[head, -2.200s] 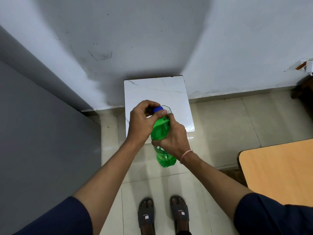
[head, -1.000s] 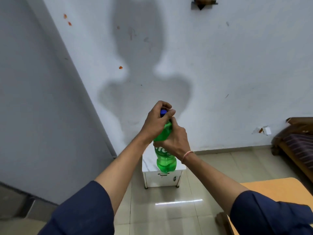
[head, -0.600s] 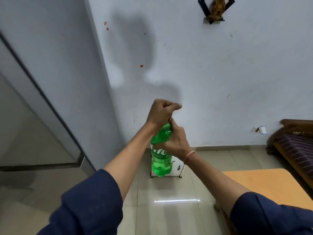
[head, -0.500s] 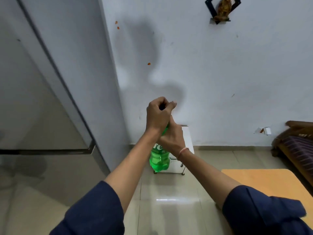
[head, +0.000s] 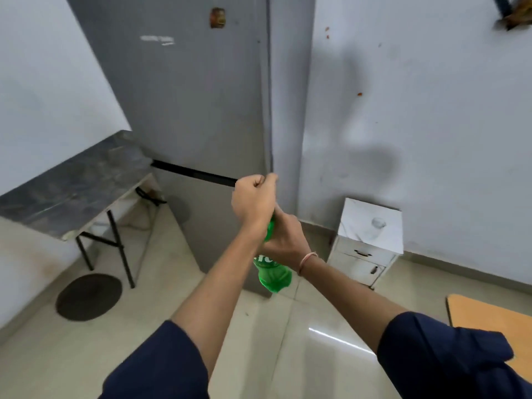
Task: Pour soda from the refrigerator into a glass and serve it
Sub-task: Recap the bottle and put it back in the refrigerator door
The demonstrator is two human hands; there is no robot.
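The green soda bottle is held in the air in front of the refrigerator, level with its lower door. The right hand is wrapped firmly round the bottle's shoulder. The left hand is closed in a fist over the top, which hides the cap. The bottle is thin plastic and probably gives under a hard squeeze, so the stiffer shoulder, where the right hand already grips, seems the best place to hold it while the top is turned. It looks fairly light for one hand. It may be slick if it is cold and damp, and the soda could fizz over. The clear glass stands on a small white cabinet to the right of the refrigerator, against the wall; whether it holds anything cannot be told. A dark-topped folding table stands to the refrigerator's left, with a round mat on the floor by it. An orange table sits far to the right. Nothing appears to block the way to the glass.
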